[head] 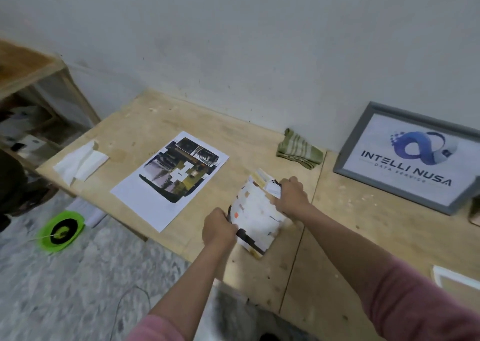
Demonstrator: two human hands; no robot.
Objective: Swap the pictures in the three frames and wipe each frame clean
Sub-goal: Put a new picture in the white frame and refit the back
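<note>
A small picture frame (255,214) with a pale, patchy print lies on the wooden table (197,117); it is blurred. My left hand (219,229) grips its near left edge and my right hand (291,193) grips its far right corner. A loose printed picture (171,177) on white paper lies flat to the left. A grey frame (410,156) holding an "Intelli Nusa" logo print leans against the wall at the right. A folded green striped cloth (298,149) lies by the wall between them.
White tissue paper (80,162) lies at the table's left end. A white-edged frame corner (454,281) shows at the lower right. A wooden shelf (33,101) stands at the left, a green round object (61,230) on the marbled floor below.
</note>
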